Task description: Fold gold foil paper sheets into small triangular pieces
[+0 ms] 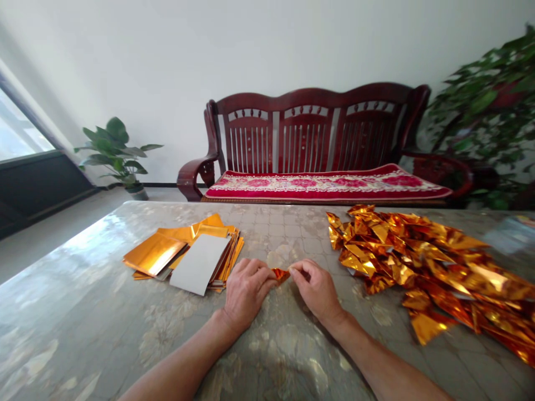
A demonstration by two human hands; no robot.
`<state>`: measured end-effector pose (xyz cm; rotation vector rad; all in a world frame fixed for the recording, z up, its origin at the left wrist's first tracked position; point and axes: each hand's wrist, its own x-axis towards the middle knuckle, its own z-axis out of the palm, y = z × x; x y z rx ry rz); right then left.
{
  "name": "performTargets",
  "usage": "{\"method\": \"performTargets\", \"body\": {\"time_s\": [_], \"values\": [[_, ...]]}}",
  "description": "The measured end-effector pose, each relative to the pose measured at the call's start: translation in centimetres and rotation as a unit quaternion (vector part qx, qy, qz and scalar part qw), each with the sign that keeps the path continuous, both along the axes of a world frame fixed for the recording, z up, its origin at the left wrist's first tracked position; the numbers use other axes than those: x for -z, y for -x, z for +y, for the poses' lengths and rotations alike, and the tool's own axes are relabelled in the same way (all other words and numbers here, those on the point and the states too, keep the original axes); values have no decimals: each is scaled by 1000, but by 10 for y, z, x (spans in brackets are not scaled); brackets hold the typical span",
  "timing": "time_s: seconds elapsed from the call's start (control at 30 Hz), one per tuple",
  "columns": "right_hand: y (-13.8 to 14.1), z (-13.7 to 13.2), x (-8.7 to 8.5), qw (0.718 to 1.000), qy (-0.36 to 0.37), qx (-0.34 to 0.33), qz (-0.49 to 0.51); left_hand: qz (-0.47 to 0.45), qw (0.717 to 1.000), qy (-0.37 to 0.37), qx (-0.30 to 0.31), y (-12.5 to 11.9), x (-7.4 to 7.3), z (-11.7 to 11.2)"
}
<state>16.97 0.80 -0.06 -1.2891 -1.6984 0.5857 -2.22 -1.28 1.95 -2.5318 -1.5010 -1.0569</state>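
Note:
Between my two hands, just above or on the table, is a small piece of gold foil paper [281, 274], folded to a narrow shape. My left hand [247, 289] is closed on its left end and hides much of it. At the other end, the thumb and forefinger of my right hand [314, 287] pinch its tip. Left of my hands lies a loose stack of flat gold foil sheets [156, 252], with a grey-backed sheet [200, 263] on top. A large heap of folded gold foil pieces [401, 253] spreads out on the right.
The table [125, 323] has a shiny, floral-patterned cover. Behind it stands a dark red wooden bench [307, 139] with a red patterned cushion [326, 184]. A potted plant [117, 150] is at the left, a leafy plant [485, 106] at the right. Clear plastic [512, 236] lies at the table's right.

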Motion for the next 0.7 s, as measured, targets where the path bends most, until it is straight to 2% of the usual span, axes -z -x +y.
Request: {"method": "performTargets", "body": {"time_s": [0.1,0.23,0.33,0.47,0.7], "values": [[-1,1,1,1000,4,3,5,-39,999,-2,-6,7,2,3],[-3,4,2,1000,-4,-1,22,-81,993,63,51,18,6,8],[-5,6,3,1000,-6,-4,28,-68,987,116,93,22,7,10],[-7,8,2,1000,-8,-13,15,-29,980,139,136,22,8,10],[-15,7,-2,996,-53,-50,-50,-14,985,121,121,22,13,10]]}}
